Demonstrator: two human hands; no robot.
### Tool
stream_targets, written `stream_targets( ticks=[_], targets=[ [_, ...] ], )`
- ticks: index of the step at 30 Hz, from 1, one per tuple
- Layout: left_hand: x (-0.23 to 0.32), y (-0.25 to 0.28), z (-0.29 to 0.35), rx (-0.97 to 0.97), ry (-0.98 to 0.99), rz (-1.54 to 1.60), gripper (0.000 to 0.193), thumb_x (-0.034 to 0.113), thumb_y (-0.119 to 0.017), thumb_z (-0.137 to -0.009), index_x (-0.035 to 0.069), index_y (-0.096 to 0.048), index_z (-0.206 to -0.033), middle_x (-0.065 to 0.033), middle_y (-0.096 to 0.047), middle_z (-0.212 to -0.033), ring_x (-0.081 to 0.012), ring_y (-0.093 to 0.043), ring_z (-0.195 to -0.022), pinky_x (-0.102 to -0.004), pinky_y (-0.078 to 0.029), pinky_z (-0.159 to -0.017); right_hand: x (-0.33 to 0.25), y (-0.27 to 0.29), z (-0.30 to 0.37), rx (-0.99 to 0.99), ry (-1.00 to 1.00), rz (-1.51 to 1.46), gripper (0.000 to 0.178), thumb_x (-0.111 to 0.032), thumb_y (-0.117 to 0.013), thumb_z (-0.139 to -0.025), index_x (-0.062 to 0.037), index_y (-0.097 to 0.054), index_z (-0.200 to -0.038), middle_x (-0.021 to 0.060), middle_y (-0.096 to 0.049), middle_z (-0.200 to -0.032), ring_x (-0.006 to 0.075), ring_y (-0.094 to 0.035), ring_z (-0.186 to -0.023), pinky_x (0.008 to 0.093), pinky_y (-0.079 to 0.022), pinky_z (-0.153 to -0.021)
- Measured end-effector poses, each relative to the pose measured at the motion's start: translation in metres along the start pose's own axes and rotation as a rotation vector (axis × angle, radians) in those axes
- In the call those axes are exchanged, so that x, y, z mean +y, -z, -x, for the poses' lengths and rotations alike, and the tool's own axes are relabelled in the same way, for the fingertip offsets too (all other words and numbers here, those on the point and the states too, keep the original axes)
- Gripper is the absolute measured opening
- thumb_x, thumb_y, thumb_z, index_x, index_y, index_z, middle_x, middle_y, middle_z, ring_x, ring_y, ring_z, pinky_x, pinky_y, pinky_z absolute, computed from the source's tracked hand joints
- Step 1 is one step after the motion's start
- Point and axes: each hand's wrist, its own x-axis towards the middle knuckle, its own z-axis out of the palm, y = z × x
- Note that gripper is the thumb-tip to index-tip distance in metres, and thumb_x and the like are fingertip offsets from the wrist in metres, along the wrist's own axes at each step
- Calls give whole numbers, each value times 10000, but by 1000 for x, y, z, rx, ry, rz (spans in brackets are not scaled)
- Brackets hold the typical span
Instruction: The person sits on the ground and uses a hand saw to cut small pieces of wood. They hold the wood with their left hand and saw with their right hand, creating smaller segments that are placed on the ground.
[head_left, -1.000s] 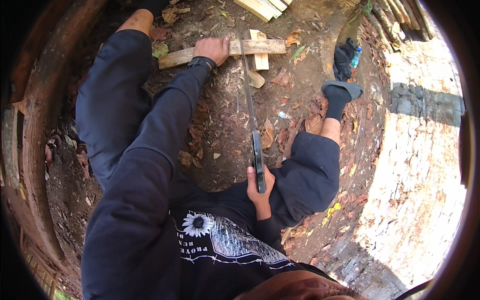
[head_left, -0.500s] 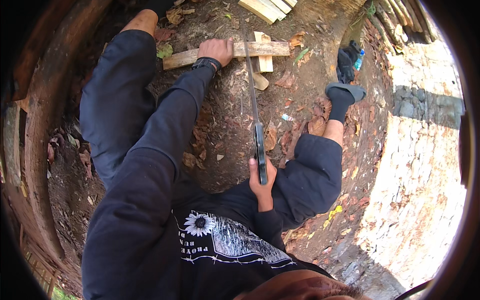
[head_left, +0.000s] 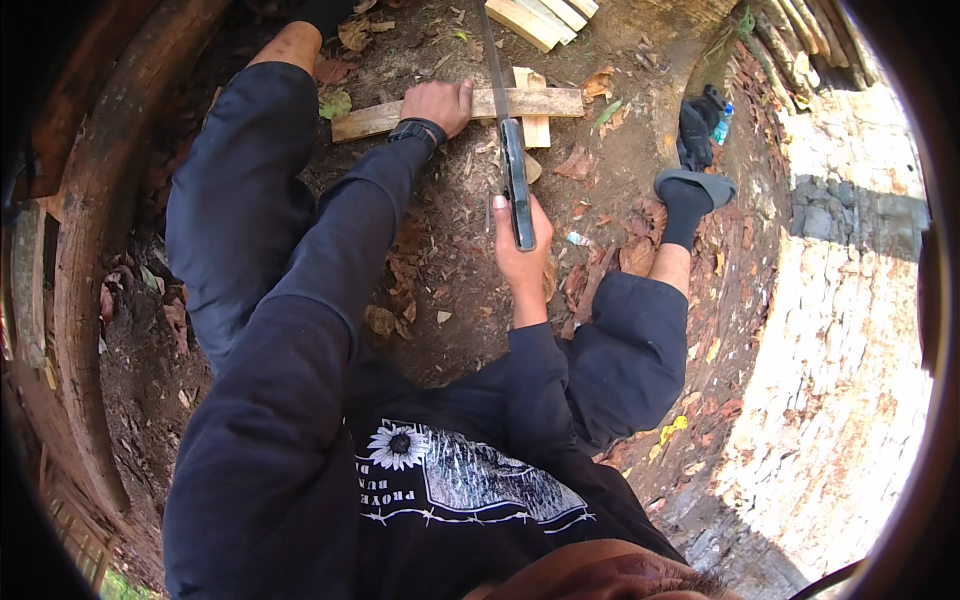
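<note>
My left hand (head_left: pixel 438 106) presses down on a long pale strip of wood (head_left: pixel 548 102), with its fingers closed over the upper edge. The strip lies across a shorter wood block (head_left: pixel 535 130) on the ground. My right hand (head_left: pixel 523 243) is wrapped round the dark handle of a handsaw (head_left: pixel 516 180). Its narrow blade crosses the strip to the right of my left hand and runs on to the top edge of the view. How deep the teeth sit in the wood cannot be made out.
Several cut wood pieces (head_left: pixel 535 20) lie at the far middle. A slide sandal (head_left: pixel 698 186) is on my right foot, beside a dark bundle (head_left: pixel 694 135) and a bottle (head_left: pixel 721 125). A log (head_left: pixel 85 260) runs along the left. Dry leaves (head_left: pixel 577 163) litter the dirt.
My right hand has pushed the saw away from my body, so its handle is now close to the strip. My left hand stays on the wood.
</note>
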Motion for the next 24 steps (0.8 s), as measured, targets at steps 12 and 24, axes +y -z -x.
stream_targets(
  ticks=[12,24],
  targets=[
    [4,6,1,-30,-14,14,629,467,-366,-1141,55,-800,-947,-260,-764,-874,-469,-748,-851,-586,-595,-843,-53,99,174,-79,-127,217,176,-108,-758,-1006,10,-665,-917,85,-534,-638,180,-549,-537,341,-451,-563],
    [3,7,-5,-59,36,-16,633,467,-383,-1134,41,-809,-941,-262,-773,-906,-462,-756,-885,-576,-595,-867,-1,35,88,-7,-63,104,285,-192,-757,-1036,-18,-612,-864,57,-531,-641,134,-496,-564,343,-438,-567]
  ],
)
